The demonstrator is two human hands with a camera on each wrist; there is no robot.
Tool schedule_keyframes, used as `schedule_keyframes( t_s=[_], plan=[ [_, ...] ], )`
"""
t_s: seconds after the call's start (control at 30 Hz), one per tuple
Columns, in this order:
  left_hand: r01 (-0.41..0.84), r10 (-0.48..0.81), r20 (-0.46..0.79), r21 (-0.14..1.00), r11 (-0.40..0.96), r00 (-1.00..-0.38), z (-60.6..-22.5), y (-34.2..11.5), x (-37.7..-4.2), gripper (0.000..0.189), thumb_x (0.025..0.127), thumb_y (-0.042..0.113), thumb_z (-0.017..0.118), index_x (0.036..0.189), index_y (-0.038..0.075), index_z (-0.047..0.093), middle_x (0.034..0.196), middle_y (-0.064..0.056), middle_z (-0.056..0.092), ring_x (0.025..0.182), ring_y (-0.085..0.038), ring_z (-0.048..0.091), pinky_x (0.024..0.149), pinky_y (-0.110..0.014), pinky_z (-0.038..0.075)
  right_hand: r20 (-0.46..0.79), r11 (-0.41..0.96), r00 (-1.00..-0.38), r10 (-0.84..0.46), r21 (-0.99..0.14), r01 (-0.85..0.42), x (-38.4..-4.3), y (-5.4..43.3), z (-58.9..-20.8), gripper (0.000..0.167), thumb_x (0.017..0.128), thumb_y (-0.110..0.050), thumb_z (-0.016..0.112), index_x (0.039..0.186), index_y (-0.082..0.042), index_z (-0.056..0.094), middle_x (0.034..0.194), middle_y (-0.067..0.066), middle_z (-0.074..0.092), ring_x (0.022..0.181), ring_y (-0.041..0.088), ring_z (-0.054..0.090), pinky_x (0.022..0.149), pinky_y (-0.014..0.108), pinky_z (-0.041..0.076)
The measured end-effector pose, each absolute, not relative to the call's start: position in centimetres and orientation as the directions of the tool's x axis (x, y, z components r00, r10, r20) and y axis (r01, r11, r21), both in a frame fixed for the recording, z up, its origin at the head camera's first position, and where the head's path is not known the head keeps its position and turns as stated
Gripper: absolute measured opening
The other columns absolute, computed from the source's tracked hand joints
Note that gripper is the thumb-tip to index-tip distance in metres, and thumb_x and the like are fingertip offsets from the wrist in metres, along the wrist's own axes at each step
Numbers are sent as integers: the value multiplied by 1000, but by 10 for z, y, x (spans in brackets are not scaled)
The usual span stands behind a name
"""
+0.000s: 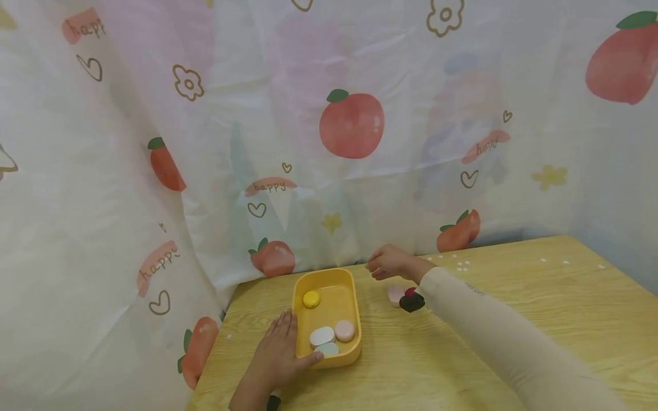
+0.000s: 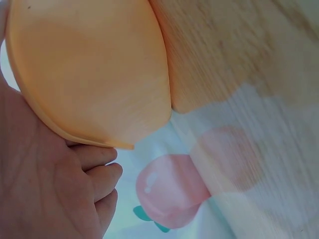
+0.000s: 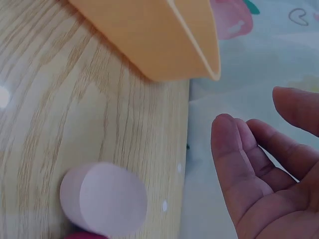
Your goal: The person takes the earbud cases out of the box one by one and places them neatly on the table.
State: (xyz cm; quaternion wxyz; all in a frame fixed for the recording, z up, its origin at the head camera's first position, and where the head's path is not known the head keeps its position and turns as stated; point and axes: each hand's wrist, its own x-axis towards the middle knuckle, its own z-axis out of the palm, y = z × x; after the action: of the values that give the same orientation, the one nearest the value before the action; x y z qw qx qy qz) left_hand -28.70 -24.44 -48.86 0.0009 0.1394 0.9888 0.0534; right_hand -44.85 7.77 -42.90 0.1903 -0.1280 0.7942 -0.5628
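Observation:
A yellow-orange open box (image 1: 358,319) with rounded corners stands on the table. My left hand (image 1: 274,353) lies against its near left corner, fingers straight along the side and thumb at the near rim; in the left wrist view the palm side of that hand (image 2: 45,184) shows beside the box wall. Inside are a yellow round piece (image 1: 311,299), a white oval piece (image 1: 322,337), a pink round piece (image 1: 345,330) and a pale green piece (image 1: 327,349). My right hand (image 1: 392,262), fingers loosely bent and holding nothing, hovers right of the box's far end, above a pale pink block (image 3: 107,199).
A dark red thing (image 3: 85,235) sits by the pink block, partly hidden by a black object (image 1: 411,302) under the right wrist. White flecks (image 1: 462,266) dot the table's far edge. Fruit-print curtains (image 1: 360,217) hang right behind the wooden table (image 1: 442,365).

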Motion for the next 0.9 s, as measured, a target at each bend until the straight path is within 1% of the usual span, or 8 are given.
schedule_keyframes(
  t_s=[0.1,0.2,0.43,0.5,0.6,0.77,0.9],
  plan=[
    [278,278,19,105,955,-960,-490,-245,-288,115,81,85,36,150,-7,24,157,-21,18,145,-32,16,116,-47,14,-158,295,-892,-423,-955,29,-449,68,-430,37,94,-6,61,123,15,55,113,24,62,104,41,63,85,43,54],
    [280,280,23,98,955,-960,-491,-246,-288,115,81,85,36,150,-7,25,157,-21,18,145,-32,16,116,-47,13,-159,262,-887,-433,-964,45,-448,58,-431,39,93,-4,61,125,16,53,115,26,60,106,43,61,86,44,53],
    [296,293,48,63,953,-955,-491,-245,-288,114,82,84,35,149,-8,28,156,-23,21,144,-33,18,116,-47,13,-153,216,-879,-451,-975,59,-446,35,-438,34,91,0,62,119,18,56,112,30,61,93,35,66,84,44,54],
    [301,298,59,51,952,-953,-491,-246,-288,114,82,84,35,148,-8,29,155,-23,23,144,-34,19,116,-47,14,-150,207,-871,-467,-977,57,-446,29,-440,33,90,1,62,118,19,56,112,31,60,91,35,67,84,45,54],
    [307,304,68,43,951,-950,-491,-246,-287,114,82,84,34,148,-9,30,155,-24,24,144,-34,20,116,-47,15,-151,203,-863,-482,-978,58,-445,21,-443,34,90,3,61,119,19,56,113,33,60,91,35,67,84,45,54],
    [310,307,65,46,950,-950,-490,-247,-287,114,82,84,34,148,-9,30,154,-25,24,144,-34,20,116,-48,16,-158,199,-853,-498,-978,65,-442,10,-442,37,91,2,60,123,20,53,119,35,56,95,36,66,83,41,55],
    [306,303,52,54,951,-951,-489,-246,-287,114,82,84,33,148,-8,30,155,-23,23,144,-33,19,116,-48,16,-171,180,-856,-487,-979,93,-443,4,-444,35,91,2,61,121,18,54,118,34,56,95,37,66,83,41,55]
  ],
)
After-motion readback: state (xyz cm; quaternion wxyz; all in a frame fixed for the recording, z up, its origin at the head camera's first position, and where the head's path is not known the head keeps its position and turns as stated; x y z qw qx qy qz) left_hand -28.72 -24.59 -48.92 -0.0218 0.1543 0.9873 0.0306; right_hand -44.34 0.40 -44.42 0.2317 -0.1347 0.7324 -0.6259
